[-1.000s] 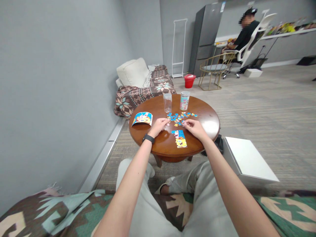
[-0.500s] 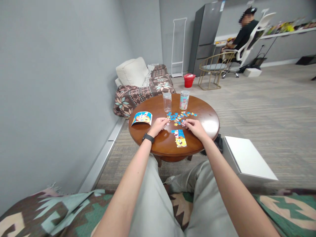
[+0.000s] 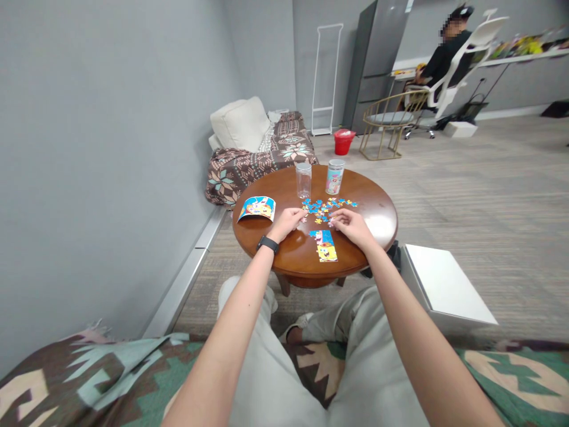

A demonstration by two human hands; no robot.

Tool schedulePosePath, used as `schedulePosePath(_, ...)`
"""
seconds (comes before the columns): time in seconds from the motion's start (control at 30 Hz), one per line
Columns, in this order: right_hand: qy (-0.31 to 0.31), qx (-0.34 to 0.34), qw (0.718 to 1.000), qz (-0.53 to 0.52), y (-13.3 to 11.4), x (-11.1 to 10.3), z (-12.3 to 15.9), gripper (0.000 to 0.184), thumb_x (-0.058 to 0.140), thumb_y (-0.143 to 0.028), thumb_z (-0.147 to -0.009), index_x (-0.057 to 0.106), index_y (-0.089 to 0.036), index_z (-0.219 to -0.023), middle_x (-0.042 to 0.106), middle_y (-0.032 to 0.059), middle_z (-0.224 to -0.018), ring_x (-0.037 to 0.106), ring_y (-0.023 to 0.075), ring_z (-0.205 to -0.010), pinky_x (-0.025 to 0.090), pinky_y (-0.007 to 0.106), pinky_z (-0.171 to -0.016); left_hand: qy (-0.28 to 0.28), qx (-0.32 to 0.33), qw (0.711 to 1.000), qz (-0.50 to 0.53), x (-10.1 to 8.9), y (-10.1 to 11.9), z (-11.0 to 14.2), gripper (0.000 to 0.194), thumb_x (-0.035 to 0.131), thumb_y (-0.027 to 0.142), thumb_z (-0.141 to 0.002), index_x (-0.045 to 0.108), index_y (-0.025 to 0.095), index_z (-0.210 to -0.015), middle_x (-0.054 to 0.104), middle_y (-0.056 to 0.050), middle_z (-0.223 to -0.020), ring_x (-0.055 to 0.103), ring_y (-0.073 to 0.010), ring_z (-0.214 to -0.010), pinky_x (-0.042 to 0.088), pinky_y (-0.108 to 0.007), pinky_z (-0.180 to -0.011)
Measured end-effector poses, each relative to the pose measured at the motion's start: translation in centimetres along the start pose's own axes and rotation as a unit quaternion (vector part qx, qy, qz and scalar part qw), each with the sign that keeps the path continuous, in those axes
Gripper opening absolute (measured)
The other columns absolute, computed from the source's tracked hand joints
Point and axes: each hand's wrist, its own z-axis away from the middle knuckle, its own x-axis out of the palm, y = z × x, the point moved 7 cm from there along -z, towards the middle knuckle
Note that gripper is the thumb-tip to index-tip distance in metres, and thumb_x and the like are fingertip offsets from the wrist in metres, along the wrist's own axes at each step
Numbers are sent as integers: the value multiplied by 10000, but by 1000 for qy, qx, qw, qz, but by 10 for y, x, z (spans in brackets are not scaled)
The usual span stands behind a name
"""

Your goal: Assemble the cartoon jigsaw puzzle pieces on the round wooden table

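Meanwhile, little has changed across the last second: both of my hands rest at the near edge of the loose puzzle pieces (image 3: 326, 207) on the round wooden counter (image 3: 382, 219), just as they did a moment ago; only the head view has tipped slightly, so the scene sits a little differently in frame. Left hand (image 3: 288, 221): fingers curled, tips pinched at a small pale piece beside the scatter; whether that grip has truly closed on it I cannot tell. Right hand (image 3: 351, 223): fingers bent likewise at the scatter's near right edge, and its grip is too small to read as open or closed. Assembled strip (image 3: 325, 245): lies flat between my wrists, untouched. Reference picture (image 3: 256, 209): to the left, apart. Clear jar (image 3: 303, 179) and printed tin (image 3: 334, 176): upright behind the pieces. By my judgement, sorting continues and no new piece has joined the strip.
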Motion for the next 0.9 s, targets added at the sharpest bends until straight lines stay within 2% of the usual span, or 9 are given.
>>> schedulePosePath(0.43, -14, 36, 999, 35, 8, 0, -1, 233, 664, -316, -745, 764, -173, -899, 770, 71, -806, 701, 208, -699, 563, 335, -715, -1, -8, 1000, 1, 1, 1, 0, 450, 616, 577, -795, 467, 191, -622, 308, 88, -493, 242, -54, -421, 138, -240, -452)
schedulePosePath(0.73, -13, 17, 998, 61, 12, -2, -3, 243, 635, -319, -764, 772, -185, -912, 765, 52, -772, 679, 194, -663, 541, 320, -683, 0, -9, 1000, -8, 1, -1, -2, 435, 615, 542, -822, 468, 197, -602, 277, 89, -466, 233, -68, -425, 137, -247, -466)
schedulePosePath(0.8, -11, 14, 997, 72, 12, -3, -3, 256, 615, -312, -770, 773, -184, -925, 766, 52, -783, 680, 199, -686, 536, 325, -703, 30, 10, 998, -59, -2, 5, 0, 414, 586, 473, -853, 445, 197, -577, 314, 72, -477, 277, -82, -461, 177, -250, -492)
schedulePosePath(0.9, 7, 7, 996, 85, 12, -6, -4, 261, 585, -300, -784, 774, -191, -926, 776, 53, -840, 692, 211, -764, 534, 337, -765, 161, 55, 967, -189, -17, 22, 7, 411, 557, 357, -878, 399, 194, -536, 385, 45, -520, 354, -104, -547, 243, -256, -563)
